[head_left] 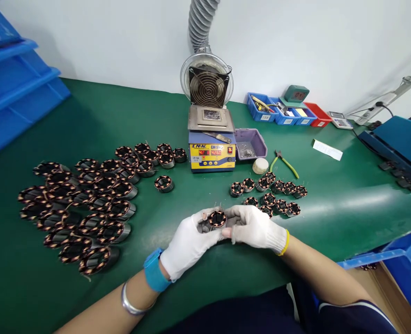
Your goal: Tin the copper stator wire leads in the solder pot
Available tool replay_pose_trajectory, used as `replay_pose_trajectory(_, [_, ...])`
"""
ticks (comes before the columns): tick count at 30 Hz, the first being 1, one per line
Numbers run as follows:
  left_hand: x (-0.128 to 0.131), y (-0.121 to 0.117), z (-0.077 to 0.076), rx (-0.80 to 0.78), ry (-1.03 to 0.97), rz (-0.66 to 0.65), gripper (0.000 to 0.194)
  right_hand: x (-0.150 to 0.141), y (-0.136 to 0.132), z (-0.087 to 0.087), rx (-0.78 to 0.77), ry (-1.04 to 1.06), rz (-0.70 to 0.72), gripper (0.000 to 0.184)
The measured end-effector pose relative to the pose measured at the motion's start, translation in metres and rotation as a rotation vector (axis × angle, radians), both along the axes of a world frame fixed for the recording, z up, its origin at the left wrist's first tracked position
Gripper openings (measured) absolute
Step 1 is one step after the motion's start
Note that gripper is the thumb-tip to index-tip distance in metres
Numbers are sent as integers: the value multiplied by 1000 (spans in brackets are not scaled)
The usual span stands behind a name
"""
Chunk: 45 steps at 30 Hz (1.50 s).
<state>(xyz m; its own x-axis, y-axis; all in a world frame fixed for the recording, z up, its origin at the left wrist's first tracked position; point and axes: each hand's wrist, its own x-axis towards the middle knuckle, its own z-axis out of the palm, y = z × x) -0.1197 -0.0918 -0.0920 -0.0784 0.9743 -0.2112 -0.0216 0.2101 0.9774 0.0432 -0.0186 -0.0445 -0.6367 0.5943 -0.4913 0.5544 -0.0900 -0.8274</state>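
Note:
A copper-wound motor stator is between my two white-gloved hands, just above the green table. My left hand is closed round its left and near side. From the right, my right hand holds it too, with the bare thumb tip near its front edge. Thin wire ends stick up from the stator's far side. One single stator stands on the table beyond my left hand. Closely grouped beyond my right hand are several more stators. The fingers behind the held stator are partly hidden.
Many stators crowd the left. A solder pot stands ahead under a fume fan. Beside it are a purple tray, a round whitish block and green-handled cutters. Blue bins rise at left.

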Motion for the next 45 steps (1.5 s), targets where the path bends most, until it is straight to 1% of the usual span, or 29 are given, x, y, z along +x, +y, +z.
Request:
replay_pose_trajectory(2, [2, -1, -1, 64, 153, 15, 56, 4, -5, 3, 228, -114, 48, 50])
replay_pose_trajectory(4, [4, -3, -1, 153, 366, -22, 52, 9, -14, 0, 498, -232, 35, 57])
replay_pose_trajectory(6, [8, -5, -1, 239, 556, -101, 50, 15, -24, -8, 684, -289, -6, 51])
replay_pose_trajectory(8, [11, -7, -1, 325, 693, -176, 54, 23, -33, -20, 791, -285, -19, 43])
replay_pose_trajectory(10, [13, -10, -1, 403, 785, -239, 61, 32, -38, -32, 915, -264, -10, 39])
replay_pose_trajectory(12, [14, -11, 1, 429, 836, -306, 68, 42, -39, -41, 1044, -282, -1, 35])
replay_pose_trajectory(14, [14, -12, 5, 394, 862, -385, 78, 51, -38, -46, 1130, -347, 6, 32])
replay_pose_trajectory(16, [15, -13, 9, 346, 882, -441, 88, 57, -36, -47, 1202, -389, -4, 34])
replay_pose_trajectory(18, [15, -14, 13, 332, 897, -466, 93, 59, -37, -45, 1321, -354, -12, 40])
replay_pose_trajectory(20, [17, -15, 16, 367, 915, -483, 92, 56, -40, -42, 1463, -233, 57, 38])
replay_pose_trajectory(22, [17, -15, 16, 453, 933, -500, 87, 48, -43, -39, 1570, -101, 168, 27])
replay_pose_trajectory(23, [16, -15, 15, 503, 945, -474, 82, 44, -44, -38, 1605, -59, 198, 21])
replay_pose_trajectory(24, [14, -13, 13, 549, 965, -400, 74, 41, -45, -38, 1636, -44, 208, 18])
replay_pose_trajectory(25, [11, -11, 12, 581, 995, -275, 66, 39, -44, -38, 1657, -61, 205, 18])
replay_pose_trajectory(26, [6, -8, 11, 590, 1040, -112, 57, 38, -41, -38, 1667, -105, 194, 18])
replay_pose_trajectory(28, [-9, 2, 10, 521, 1175, 223, 47, 43, -32, -39, 1668, -204, 180, 19])
replay_pose_trajectory(29, [-18, 8, 11, 451, 1258, 346, 47, 47, -26, -38, 1667, -243, 176, 19])
replay_pose_trajectory(30, [-28, 13, 12, 367, 1345, 423, 49, 53, -20, -37, 1666, -272, 169, 20])
replay_pose_trajectory(31, [-38, 19, 13, 282, 1419, 472, 50, 59, -14, -36, 1663, -293, 158, 20])
replay_pose_trajectory(32, [-47, 23, 14, 202, 1477, 485, 51, 64, -9, -34, 1659, -315, 148, 21])
replay_pose_trajectory(34, [-60, 30, 13, 72, 1532, 420, 50, 71, -3, -29, 1649, -357, 117, 23])
replay_pose_trajectory(36, [-65, 32, 10, 15, 1536, 322, 47, 70, -6, -24, 1650, -345, 89, 26])
replay_pose_trajectory(38, [-61, 31, 8, 14, 1531, 272, 43, 61, -17, -22, 1628, -240, 123, 29])
replay_pose_trajectory(40, [-54, 29, 7, 30, 1533, 246, 38, 42, -31, -24, 1515, -105, 253, 34])
replay_pose_trajectory(42, [-48, 28, 6, 26, 1518, 235, 38, 18, -41, -31, 1331, -45, 395, 42])
replay_pose_trajectory(43, [-47, 28, 6, 22, 1501, 238, 41, 4, -42, -35, 1243, -47, 436, 48])
replay_pose_trajectory(44, [-47, 28, 5, 19, 1475, 248, 45, -9, -40, -40, 1172, -65, 448, 54])
replay_pose_trajectory(45, [-48, 29, 4, 23, 1443, 260, 51, -21, -35, -44, 1121, -96, 429, 61])
